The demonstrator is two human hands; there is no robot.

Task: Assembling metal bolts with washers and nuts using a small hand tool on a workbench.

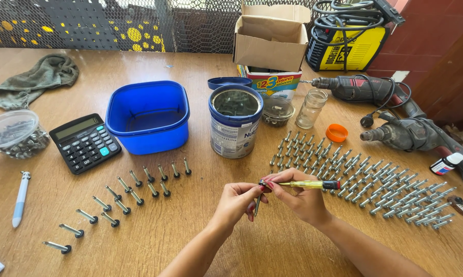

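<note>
My left hand [237, 201] pinches a grey bolt [257, 205] that hangs down between both hands. In my right hand [299, 197] is a small screwdriver [308, 184] with a clear yellow handle, lying level, its tip meeting the bolt's head near my left fingertips. Both hands hover above the wooden table [190, 241], in front of a metal tin [235, 120]. To the right lie several rows of loose bolts [365, 182]. On the left, several bolts with black heads [121, 197] are laid out in lines.
A blue plastic tub [148, 117], a black calculator [84, 142], a clear bowl of hardware [13, 134], a pen [20, 199] and a green cloth [36, 79] sit left. A cardboard box [270, 43], glass jar [311, 108], orange cap [336, 133], two power drills [395, 110] and a yellow machine [350, 38] stand behind.
</note>
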